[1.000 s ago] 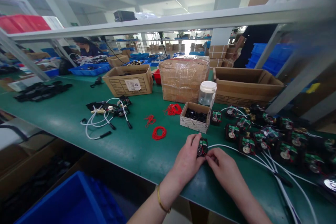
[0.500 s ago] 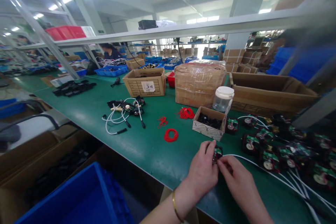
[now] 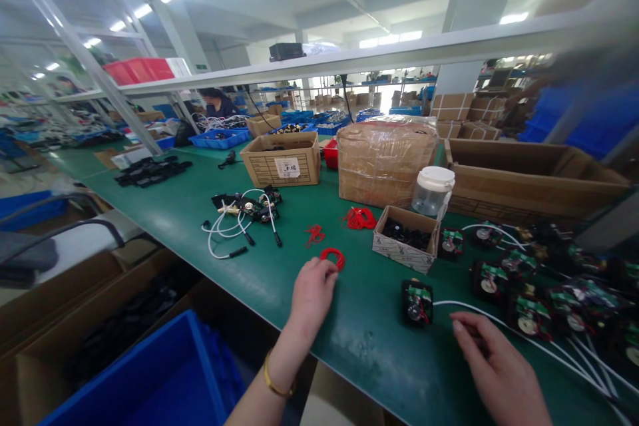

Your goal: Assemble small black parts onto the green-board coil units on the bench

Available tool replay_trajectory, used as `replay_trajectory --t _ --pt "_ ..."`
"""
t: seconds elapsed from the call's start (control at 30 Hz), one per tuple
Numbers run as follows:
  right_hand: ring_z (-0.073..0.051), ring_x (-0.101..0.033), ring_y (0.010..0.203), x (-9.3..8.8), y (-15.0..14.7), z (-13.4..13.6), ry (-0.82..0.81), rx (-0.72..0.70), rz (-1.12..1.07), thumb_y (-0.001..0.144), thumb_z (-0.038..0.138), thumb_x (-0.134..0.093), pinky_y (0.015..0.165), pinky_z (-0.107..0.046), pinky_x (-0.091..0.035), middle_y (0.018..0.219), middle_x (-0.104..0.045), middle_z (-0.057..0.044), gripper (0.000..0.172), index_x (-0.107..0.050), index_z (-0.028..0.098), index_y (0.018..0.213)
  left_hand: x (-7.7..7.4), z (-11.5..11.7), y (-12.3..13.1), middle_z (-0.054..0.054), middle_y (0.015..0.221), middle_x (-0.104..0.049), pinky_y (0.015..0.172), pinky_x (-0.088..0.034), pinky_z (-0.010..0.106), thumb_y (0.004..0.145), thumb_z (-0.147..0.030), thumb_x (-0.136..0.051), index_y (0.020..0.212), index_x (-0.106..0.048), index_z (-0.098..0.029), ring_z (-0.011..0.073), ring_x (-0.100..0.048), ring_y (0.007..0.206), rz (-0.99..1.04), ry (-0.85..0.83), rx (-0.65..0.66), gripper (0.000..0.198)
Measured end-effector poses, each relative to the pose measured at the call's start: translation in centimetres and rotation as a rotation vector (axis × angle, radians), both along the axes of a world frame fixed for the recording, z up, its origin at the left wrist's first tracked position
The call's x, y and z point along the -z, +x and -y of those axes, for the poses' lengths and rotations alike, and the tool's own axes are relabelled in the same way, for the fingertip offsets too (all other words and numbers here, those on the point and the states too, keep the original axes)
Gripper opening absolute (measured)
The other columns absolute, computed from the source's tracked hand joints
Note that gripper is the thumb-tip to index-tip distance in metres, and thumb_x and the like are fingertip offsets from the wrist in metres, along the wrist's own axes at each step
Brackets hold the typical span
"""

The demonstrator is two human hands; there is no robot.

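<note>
My left hand (image 3: 313, 289), with a gold bangle on the wrist, has its fingers closed at the near edge of a coiled red wire bundle (image 3: 333, 257). A small black unit with a green circuit board (image 3: 417, 302) lies on the green table between my hands, its white cable (image 3: 466, 304) running right. Just right of it, my right hand (image 3: 492, 353) hovers with fingers curved and the thumb apart, holding nothing. Two more red wire bundles lie farther back, one small (image 3: 315, 234) and one larger (image 3: 359, 217).
Behind stand a small box of black parts (image 3: 405, 239), a lidded clear jar (image 3: 432, 192) and a wrapped carton (image 3: 387, 163). More circuit-board units (image 3: 529, 314) crowd the right. White-cabled parts (image 3: 249, 210) lie left. A blue bin (image 3: 150, 373) is below the table edge.
My left hand has left the circuit-board unit and moved left to the red coil. My right hand has let go and shifted right and down. The unit now lies on the table.
</note>
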State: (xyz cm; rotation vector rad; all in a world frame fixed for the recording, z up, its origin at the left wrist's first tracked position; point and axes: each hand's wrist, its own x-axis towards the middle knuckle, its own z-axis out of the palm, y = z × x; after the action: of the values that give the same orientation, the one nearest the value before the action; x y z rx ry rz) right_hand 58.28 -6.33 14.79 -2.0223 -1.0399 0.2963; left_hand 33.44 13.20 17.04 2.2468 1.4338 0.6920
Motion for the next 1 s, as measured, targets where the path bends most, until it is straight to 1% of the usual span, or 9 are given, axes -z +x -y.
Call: replay_trajectory --t 0.03,0.1,0.17,0.27,0.37,0.5,0.7,0.9,1.0 --pt "-0.025 -0.07 0.076 0.1 0.1 0.0 0.0 0.001 -0.004 0.083 0.061 -0.054 0.065 -0.032 -0.056 0.088 -0.074 -0.006 0.041 -0.072 0.026 0.095 -0.1 -1.1 -0.7 0.004 0.091 -0.066 0.089 -0.05 0.035 0.089 -0.012 -0.064 0.088 -0.074 -0.022 0.0223 -0.063 0.095 -0.067 0.021 -0.022 0.014" --pt "-0.024 -0.07 0.076 0.4 0.1 -0.1 0.001 -0.002 -0.006 0.083 0.06 -0.054 0.066 -0.033 -0.056 0.089 -0.074 -0.006 0.04 -0.072 0.026 0.095 -0.2 -3.1 -1.5 0.006 0.091 -0.066 0.088 -0.048 0.034 0.089 -0.012 -0.064 0.09 -0.076 -0.021 0.0225 -0.063 0.095 -0.158 0.042 -0.008 0.015" --pt "-0.024 -0.07 0.077 0.7 0.0 -0.2 0.0 -0.01 -0.003 0.084 0.059 -0.054 0.066 -0.033 -0.056 0.089 -0.074 -0.005 0.04 -0.072 0.026 0.096 -0.2 -4.4 -1.7 0.006 0.091 -0.067 0.088 -0.047 0.033 0.088 -0.012 -0.065 0.09 -0.078 -0.021 0.0226 -0.063 0.095 -0.201 0.042 0.05 0.016" --pt "-0.024 -0.07 0.078 0.9 -0.1 -0.3 0.001 -0.022 -0.006 0.084 0.059 -0.054 0.066 -0.032 -0.057 0.092 -0.075 -0.006 0.038 -0.071 0.026 0.095 -0.4 -5.5 -1.2 0.005 0.089 -0.068 0.086 -0.046 0.033 0.085 -0.015 -0.069 0.089 -0.08 -0.025 0.0228 -0.063 0.093 -0.247 0.03 0.143 0.015" --pt "-0.024 -0.071 0.078 0.8 -0.1 -0.4 0.011 -0.026 -0.008 0.084 0.058 -0.054 0.066 -0.032 -0.057 0.092 -0.075 -0.006 0.037 -0.07 0.026 0.093 -0.6 -6.0 -0.5 0.004 0.086 -0.068 0.087 -0.047 0.033 0.083 -0.017 -0.072 0.086 -0.081 -0.027 0.024 -0.063 0.093 -0.29 0.017 0.2 0.015" --pt "-0.024 -0.07 0.077 0.8 -0.1 -0.4 0.006 -0.032 -0.014 0.084 0.059 -0.053 0.066 -0.032 -0.057 0.09 -0.074 -0.005 0.037 -0.069 0.026 0.091 -0.7 -6.3 0.2 0.004 0.082 -0.068 0.087 -0.047 0.033 0.08 -0.013 -0.072 0.076 -0.079 -0.025 0.0235 -0.064 0.091 -0.323 -0.015 0.221 0.014" --pt "-0.024 -0.071 0.081 0.7 0.2 -0.2 -0.006 -0.03 -0.033 0.084 0.059 -0.053 0.069 -0.032 -0.057 0.093 -0.074 -0.005 0.037 -0.067 0.026 0.091 -1.0 -6.5 0.4 0.006 0.085 -0.067 0.086 -0.047 0.034 0.086 -0.012 -0.063 0.073 -0.072 -0.019 0.0235 -0.064 0.091 -0.287 -0.035 0.19 0.017" --pt "-0.024 -0.07 0.082 0.7 0.4 -0.1 -0.009 -0.024 -0.034 0.085 0.059 -0.052 0.07 -0.032 -0.057 0.093 -0.074 -0.005 0.037 -0.068 0.026 0.093 -2.9 -7.3 -0.4 0.005 0.095 -0.069 0.086 -0.05 0.028 0.094 -0.018 -0.055 0.088 -0.07 -0.019 0.0183 -0.065 0.094 -0.129 -0.026 0.175 0.016" --pt "-0.024 -0.071 0.082 0.6 0.4 -0.2 -0.007 -0.038 -0.031 0.086 0.057 -0.052 0.071 -0.032 -0.057 0.092 -0.074 -0.004 0.036 -0.068 0.026 0.092 -4.1 -8.1 -0.6 0.005 0.096 -0.068 0.086 -0.05 0.029 0.093 -0.018 -0.053 0.087 -0.069 -0.019 0.0191 -0.065 0.095 -0.081 0.002 0.149 0.017"
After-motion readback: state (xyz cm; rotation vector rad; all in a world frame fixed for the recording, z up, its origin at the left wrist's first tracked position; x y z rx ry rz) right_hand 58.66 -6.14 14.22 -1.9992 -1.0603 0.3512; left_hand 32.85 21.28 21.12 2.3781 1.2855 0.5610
